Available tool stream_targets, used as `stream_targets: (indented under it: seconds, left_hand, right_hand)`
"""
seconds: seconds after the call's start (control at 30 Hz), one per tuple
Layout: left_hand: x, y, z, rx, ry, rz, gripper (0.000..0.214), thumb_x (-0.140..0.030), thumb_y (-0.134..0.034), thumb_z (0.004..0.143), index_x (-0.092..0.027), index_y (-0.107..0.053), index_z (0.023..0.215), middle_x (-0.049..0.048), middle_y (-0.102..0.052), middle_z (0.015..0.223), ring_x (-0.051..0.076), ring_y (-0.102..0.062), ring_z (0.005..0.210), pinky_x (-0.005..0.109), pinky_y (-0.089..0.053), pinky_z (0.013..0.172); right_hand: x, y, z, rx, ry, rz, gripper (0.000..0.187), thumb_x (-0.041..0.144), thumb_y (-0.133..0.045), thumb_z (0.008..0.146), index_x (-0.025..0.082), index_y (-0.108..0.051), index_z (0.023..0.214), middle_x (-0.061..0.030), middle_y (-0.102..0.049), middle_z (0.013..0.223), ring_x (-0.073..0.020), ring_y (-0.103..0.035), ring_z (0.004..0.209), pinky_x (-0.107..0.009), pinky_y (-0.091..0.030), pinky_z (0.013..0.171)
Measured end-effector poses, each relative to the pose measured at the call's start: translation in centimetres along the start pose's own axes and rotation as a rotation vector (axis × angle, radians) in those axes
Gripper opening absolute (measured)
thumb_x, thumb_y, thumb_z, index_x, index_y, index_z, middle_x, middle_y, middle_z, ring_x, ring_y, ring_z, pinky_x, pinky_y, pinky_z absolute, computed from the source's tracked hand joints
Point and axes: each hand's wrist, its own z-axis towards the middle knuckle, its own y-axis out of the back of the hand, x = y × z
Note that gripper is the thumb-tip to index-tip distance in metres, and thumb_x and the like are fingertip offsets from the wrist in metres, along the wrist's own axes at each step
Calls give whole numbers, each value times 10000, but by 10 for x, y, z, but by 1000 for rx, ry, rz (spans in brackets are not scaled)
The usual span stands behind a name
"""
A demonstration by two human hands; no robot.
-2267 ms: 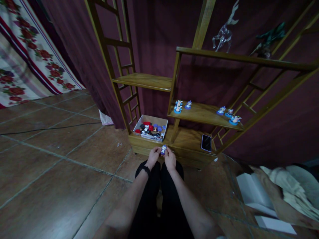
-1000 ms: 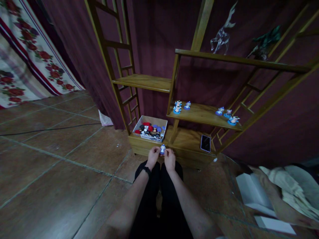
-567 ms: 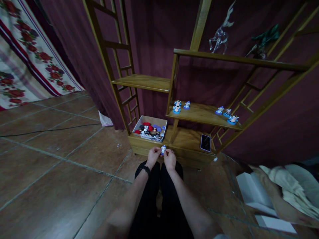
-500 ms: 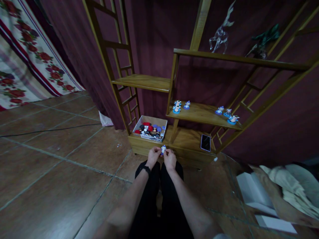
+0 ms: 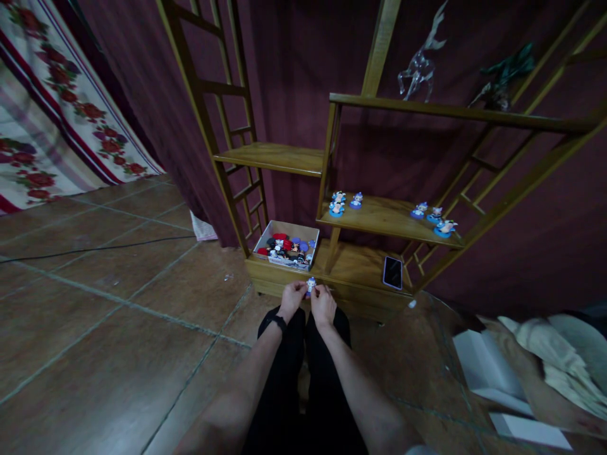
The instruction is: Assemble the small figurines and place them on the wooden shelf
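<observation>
My left hand (image 5: 291,298) and my right hand (image 5: 323,302) meet in front of my knees, fingers pinched round one small blue and white figurine (image 5: 311,285). It sits between the two hands, just before the front edge of the wooden rack's bottom board (image 5: 353,272). Behind it stands a white box (image 5: 286,244) filled with several small figures and red and blue bases. On the middle shelf (image 5: 384,218) more blue-based figurines stand in two groups, one at the left (image 5: 340,202) and one at the right (image 5: 435,218).
A dark phone (image 5: 392,272) lies on the bottom board at the right. A glass deer (image 5: 420,60) and a dark green ornament (image 5: 505,76) stand on the top shelf. White papers (image 5: 484,370) and pale cloth (image 5: 559,366) lie on the tiled floor at right. A cable (image 5: 95,246) crosses the floor at left.
Both hands stay closed on the figurine in the same spot, with only small finger shifts. The view has drifted slightly.
</observation>
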Motion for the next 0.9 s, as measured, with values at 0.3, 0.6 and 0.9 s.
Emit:
stream_targets:
  seconds: [0.3, 0.6, 0.9]
  left_hand:
    - [-2, -1, -3, -74, -75, 177, 82, -210, -636, 643, -143, -656, 685, 20, -647, 578, 125, -591, 526, 223, -478, 546]
    - [-1, -1, -2, -114, -38, 88, 68, -219, -649, 642, -160, -630, 671, 8, -633, 558, 129, -596, 533, 230, -494, 557]
    - [-4, 0, -2, -90, -2, -16, 124, -231, -666, 621, -128, -644, 687, 18, -632, 550, 128, -591, 501, 233, -497, 526]
  right_hand:
    - [0, 5, -1, 42, 33, -33, 239, 331, -377, 886, 217, -583, 846, -11, -603, 879, -114, -577, 720, -214, -334, 581]
    - [-1, 5, -2, 63, 95, 31, 247, 251, -363, 883, 255, -582, 997, -4, -594, 1017, -114, -586, 808, -203, -386, 654]
    - [-1, 4, -2, 82, 109, 74, 278, 236, -383, 865, 252, -578, 1063, -17, -586, 1088, -125, -588, 882, -207, -415, 736]
